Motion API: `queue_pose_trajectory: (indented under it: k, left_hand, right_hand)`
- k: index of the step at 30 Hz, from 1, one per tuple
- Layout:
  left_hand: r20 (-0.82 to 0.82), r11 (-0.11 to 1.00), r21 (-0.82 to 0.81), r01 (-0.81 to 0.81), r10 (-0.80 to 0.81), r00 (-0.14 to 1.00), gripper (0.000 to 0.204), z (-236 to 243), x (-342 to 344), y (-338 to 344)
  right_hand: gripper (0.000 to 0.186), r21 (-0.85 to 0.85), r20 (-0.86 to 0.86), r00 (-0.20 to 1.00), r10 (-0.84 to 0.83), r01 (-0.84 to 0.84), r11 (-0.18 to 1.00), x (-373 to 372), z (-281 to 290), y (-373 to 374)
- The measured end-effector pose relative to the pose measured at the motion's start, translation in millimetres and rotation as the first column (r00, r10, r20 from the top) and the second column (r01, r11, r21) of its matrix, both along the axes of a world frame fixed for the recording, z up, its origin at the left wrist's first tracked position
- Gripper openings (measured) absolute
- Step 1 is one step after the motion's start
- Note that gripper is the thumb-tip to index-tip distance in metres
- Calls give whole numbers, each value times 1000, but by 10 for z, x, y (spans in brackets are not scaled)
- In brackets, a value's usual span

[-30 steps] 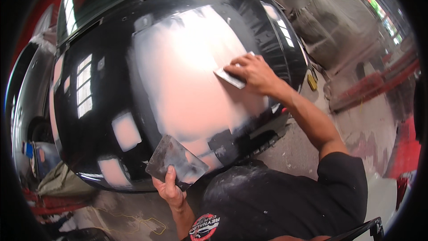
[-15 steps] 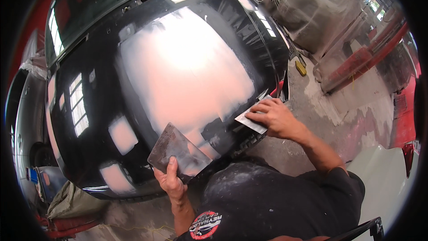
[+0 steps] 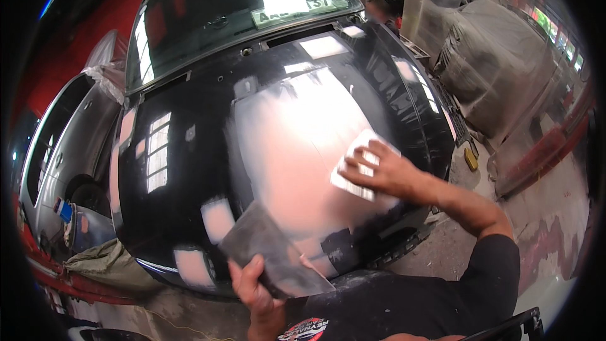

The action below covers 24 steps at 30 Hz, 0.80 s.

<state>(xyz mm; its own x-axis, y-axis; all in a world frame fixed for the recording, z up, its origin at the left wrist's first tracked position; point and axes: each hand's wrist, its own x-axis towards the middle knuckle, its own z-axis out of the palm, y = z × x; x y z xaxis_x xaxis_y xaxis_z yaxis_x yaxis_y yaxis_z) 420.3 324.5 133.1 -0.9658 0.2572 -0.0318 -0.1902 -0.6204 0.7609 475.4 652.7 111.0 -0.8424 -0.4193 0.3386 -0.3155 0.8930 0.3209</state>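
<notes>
Below me is a black car hood (image 3: 197, 173) with a large patch of pinkish-white body filler (image 3: 281, 167) smoothed across it. In my left hand (image 3: 255, 287) is a dark, flat mixing board (image 3: 268, 246), tilted over the hood's front edge, with a smear of pink filler near one edge. The thumb lies on top of the board. My right hand (image 3: 394, 175) grips a pale, flat filler spreader (image 3: 349, 183) at the right side of the patch. Its edge is partly blurred, so I cannot tell how firmly it touches the surface.
Smaller pink patches (image 3: 219, 219) dot the hood. Beyond it rises the windshield (image 3: 208, 31). A silver car (image 3: 69, 132) stands at left, and a plastic-covered vehicle (image 3: 499, 66) at right. On the floor lies a yellow block (image 3: 471, 160). Another person (image 3: 382, 11) is at the far right.
My right hand has moved from the hood's near right edge up onto the filler patch with the spreader. The view has shifted, and the board now sits lower and further right in it.
</notes>
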Motion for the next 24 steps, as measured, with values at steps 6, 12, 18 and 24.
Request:
queue_pose_trajectory:
  k: [6, 12, 18, 24]
  left_hand:
    - [19, 998, -54, -40, 41, 999, 51, -187, -139, -2]
    - [96, 996, -70, -60, 67, 993, 50, -485, -114, -37]
    - [106, 993, -106, -49, 60, 992, 48, -579, -136, -55]
    - [132, 995, -102, -4, 18, 991, 49, -569, -143, -62]
  right_hand:
    - [67, -402, 9, 917, -399, 369, 838, -1391, 116, 1249]
    - [63, -403, 203, 916, -346, 400, 823, -2278, 250, 1398]
    - [57, -275, 299, 871, -389, 469, 839, -2589, 309, 1133]
    - [60, -265, 411, 836, -364, 491, 830, -2326, 409, 1027]
